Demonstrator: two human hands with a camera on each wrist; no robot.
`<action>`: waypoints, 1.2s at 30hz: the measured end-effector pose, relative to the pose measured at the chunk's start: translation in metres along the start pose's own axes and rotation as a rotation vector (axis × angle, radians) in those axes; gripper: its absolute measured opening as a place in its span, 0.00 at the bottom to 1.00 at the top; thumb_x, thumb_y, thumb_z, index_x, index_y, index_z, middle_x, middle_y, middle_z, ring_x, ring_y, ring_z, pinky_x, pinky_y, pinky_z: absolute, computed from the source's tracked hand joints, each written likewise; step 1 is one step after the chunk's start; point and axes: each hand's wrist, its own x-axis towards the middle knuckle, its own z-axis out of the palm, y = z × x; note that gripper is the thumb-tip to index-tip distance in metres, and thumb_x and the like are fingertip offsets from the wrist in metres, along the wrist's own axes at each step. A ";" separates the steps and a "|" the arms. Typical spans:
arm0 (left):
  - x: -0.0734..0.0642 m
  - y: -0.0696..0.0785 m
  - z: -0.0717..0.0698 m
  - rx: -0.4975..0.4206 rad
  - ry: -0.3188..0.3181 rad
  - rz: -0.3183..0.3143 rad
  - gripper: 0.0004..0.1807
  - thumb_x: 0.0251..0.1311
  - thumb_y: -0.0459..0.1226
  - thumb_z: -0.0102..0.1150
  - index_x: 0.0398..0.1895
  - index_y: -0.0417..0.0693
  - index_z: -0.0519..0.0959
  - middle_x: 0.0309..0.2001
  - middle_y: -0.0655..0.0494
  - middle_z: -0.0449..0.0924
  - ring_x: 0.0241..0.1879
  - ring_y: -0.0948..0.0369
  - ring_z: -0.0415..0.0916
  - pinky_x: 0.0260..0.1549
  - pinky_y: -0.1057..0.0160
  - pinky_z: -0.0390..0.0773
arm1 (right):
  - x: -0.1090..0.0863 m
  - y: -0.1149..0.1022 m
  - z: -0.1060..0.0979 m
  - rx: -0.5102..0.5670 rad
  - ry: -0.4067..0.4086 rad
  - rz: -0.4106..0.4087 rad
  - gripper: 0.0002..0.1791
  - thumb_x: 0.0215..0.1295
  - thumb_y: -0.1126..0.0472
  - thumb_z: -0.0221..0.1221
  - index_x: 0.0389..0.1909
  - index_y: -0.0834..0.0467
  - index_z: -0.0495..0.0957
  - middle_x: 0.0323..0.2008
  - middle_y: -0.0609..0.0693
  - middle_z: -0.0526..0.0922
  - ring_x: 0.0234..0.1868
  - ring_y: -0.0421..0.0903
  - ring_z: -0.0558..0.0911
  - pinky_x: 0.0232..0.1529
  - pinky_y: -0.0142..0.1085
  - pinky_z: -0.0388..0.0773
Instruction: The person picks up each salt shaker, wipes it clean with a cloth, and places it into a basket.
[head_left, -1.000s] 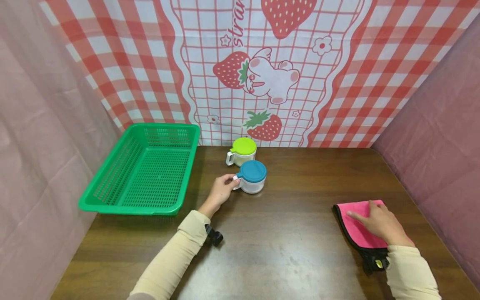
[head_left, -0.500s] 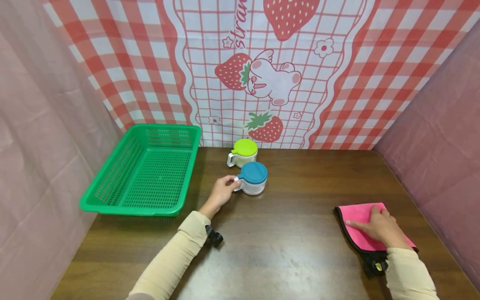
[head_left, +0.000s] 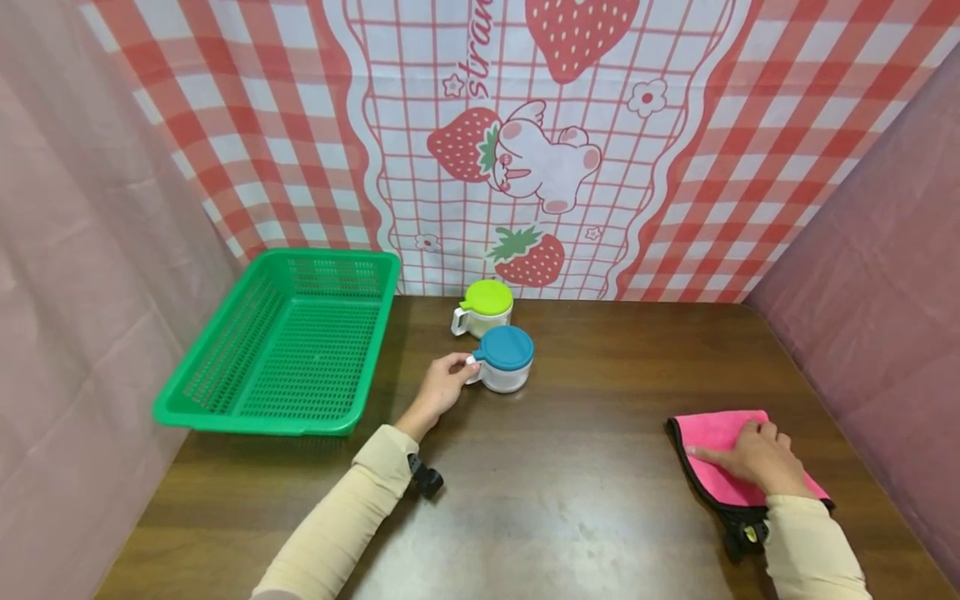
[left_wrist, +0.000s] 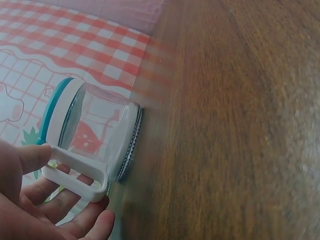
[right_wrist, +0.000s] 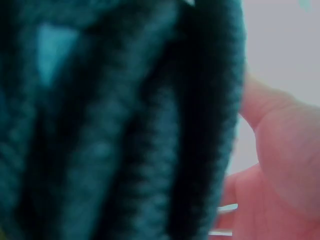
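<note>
Blue-lidded jar (head_left: 504, 362), upright on a wooden table (head_left: 600, 408), is gripped by its handle in a person's left hand (head_left: 439, 390) in the head view. The squat jar's axis stands vertical, its lid (head_left: 507, 346) facing up; its longest line runs nearly left to right, with the white handle (left_wrist: 70, 184) pointing to the person's left and the lid's small tab above it. Just behind stands a green-lidded jar (head_left: 487, 310), its handle pointing the same way; whether the two touch cannot be told. To their left sits a green basket (head_left: 247, 424). Well apart on the right, the person's right hand (head_left: 765, 458) rests palm down on a pink cloth (head_left: 712, 431) edged in black, thumb stretched to the left, fingers relaxed. A red-and-white checked backdrop (head_left: 300, 142) with strawberries rises behind.

Seen from the left wrist, the scene lies sideways: the jar's lid is to the left, its base (left_wrist: 131, 145) to the right against the tabletop. This view alone shows the clear wall (left_wrist: 97, 122), the base's ridged edge and the handle's full loop, pinched with the thumb at its lid end and fingers behind it.

From the right wrist, blurred dark folds of fabric (right_wrist: 125, 130) fill most of the frame, with the thumb and parts of the fingers close beside them.
</note>
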 end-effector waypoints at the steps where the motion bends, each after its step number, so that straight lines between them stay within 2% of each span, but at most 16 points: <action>1: 0.000 0.000 0.001 0.001 0.001 -0.004 0.16 0.65 0.40 0.60 0.47 0.35 0.81 0.42 0.44 0.84 0.42 0.56 0.78 0.41 0.63 0.77 | 0.000 0.000 0.000 0.000 0.001 -0.002 0.75 0.49 0.19 0.53 0.62 0.89 0.44 0.54 0.89 0.49 0.53 0.83 0.56 0.50 0.71 0.65; 2: 0.000 0.000 0.001 0.004 0.003 -0.026 0.16 0.66 0.39 0.59 0.48 0.35 0.81 0.44 0.42 0.83 0.44 0.55 0.78 0.43 0.62 0.77 | 0.000 0.000 0.001 0.001 0.003 -0.004 0.75 0.49 0.19 0.53 0.62 0.89 0.44 0.54 0.89 0.49 0.53 0.82 0.55 0.50 0.71 0.65; 7: 0.000 0.002 0.003 0.037 0.015 -0.053 0.15 0.67 0.37 0.57 0.50 0.34 0.80 0.46 0.41 0.83 0.45 0.55 0.77 0.44 0.64 0.76 | 0.000 0.000 0.002 0.007 0.001 0.001 0.76 0.48 0.19 0.54 0.62 0.89 0.45 0.54 0.89 0.49 0.54 0.83 0.55 0.50 0.72 0.65; 13: -0.001 0.004 0.002 0.033 0.008 -0.050 0.15 0.66 0.37 0.57 0.50 0.34 0.80 0.46 0.41 0.83 0.45 0.55 0.77 0.43 0.64 0.76 | -0.002 -0.004 -0.004 0.000 0.005 -0.011 0.73 0.48 0.20 0.56 0.60 0.89 0.50 0.53 0.89 0.51 0.53 0.83 0.57 0.48 0.71 0.66; 19: -0.002 0.003 0.002 0.024 0.004 -0.052 0.15 0.66 0.37 0.58 0.49 0.34 0.80 0.45 0.41 0.83 0.44 0.55 0.77 0.42 0.64 0.76 | -0.002 -0.004 -0.007 0.017 -0.022 -0.003 0.66 0.48 0.22 0.59 0.57 0.85 0.59 0.51 0.86 0.52 0.52 0.82 0.57 0.46 0.71 0.67; 25: -0.002 0.003 0.001 0.026 0.008 -0.029 0.14 0.66 0.36 0.58 0.48 0.34 0.80 0.44 0.41 0.83 0.43 0.56 0.77 0.40 0.67 0.75 | -0.002 -0.003 -0.005 0.024 -0.014 -0.007 0.59 0.51 0.27 0.60 0.52 0.83 0.65 0.46 0.83 0.56 0.48 0.79 0.61 0.42 0.65 0.70; 30: -0.003 0.003 0.000 0.025 0.013 -0.027 0.14 0.65 0.35 0.58 0.48 0.33 0.81 0.44 0.40 0.83 0.42 0.56 0.77 0.39 0.68 0.74 | -0.002 -0.001 -0.004 0.023 0.054 -0.056 0.50 0.55 0.33 0.62 0.45 0.82 0.71 0.42 0.82 0.62 0.43 0.76 0.65 0.39 0.59 0.70; 36: -0.002 0.004 0.001 0.023 0.006 -0.035 0.14 0.66 0.36 0.58 0.49 0.34 0.80 0.45 0.41 0.83 0.43 0.56 0.77 0.40 0.66 0.75 | -0.004 0.001 0.001 0.037 0.198 -0.080 0.44 0.56 0.43 0.65 0.49 0.84 0.68 0.38 0.80 0.69 0.38 0.75 0.73 0.36 0.56 0.73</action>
